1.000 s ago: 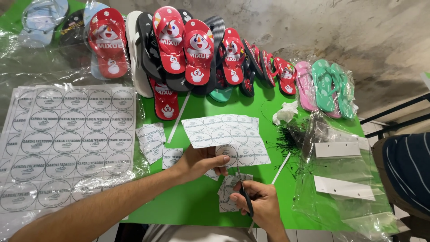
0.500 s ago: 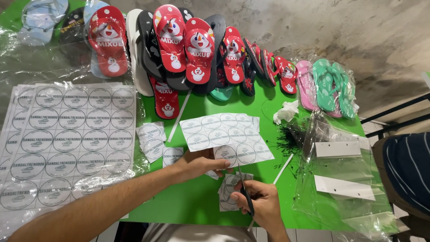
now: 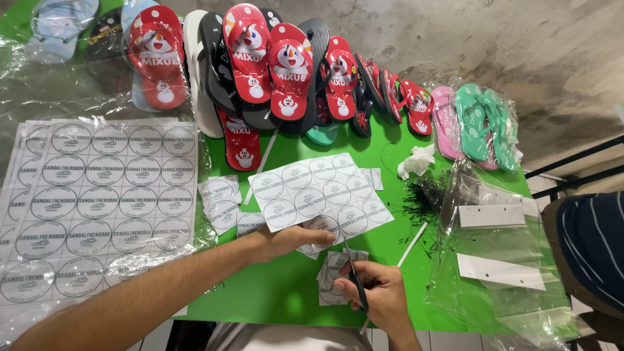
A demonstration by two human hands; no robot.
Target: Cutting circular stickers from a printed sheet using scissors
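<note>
My left hand (image 3: 286, 239) pinches the near edge of a white sheet of round labels (image 3: 318, 192), holding it just above the green table (image 3: 273, 292). My right hand (image 3: 377, 296) grips a pair of black-handled scissors (image 3: 354, 276), whose blades point up at the sheet's near edge. Small cut label pieces (image 3: 221, 201) lie left of the sheet, and more cut pieces (image 3: 330, 281) lie under my right hand.
A big stack of uncut label sheets in clear plastic (image 3: 91, 208) covers the left. Red character flip-flops (image 3: 247, 58), pink and teal flip-flops (image 3: 474, 120) line the far edge. Clear bags with white cards (image 3: 494, 240) and black plastic ties (image 3: 422, 201) lie right. A person's striped sleeve (image 3: 591, 247) is at the right edge.
The label sheet has turned and shifted a little in my left hand. My right hand with the scissors stays at its near edge.
</note>
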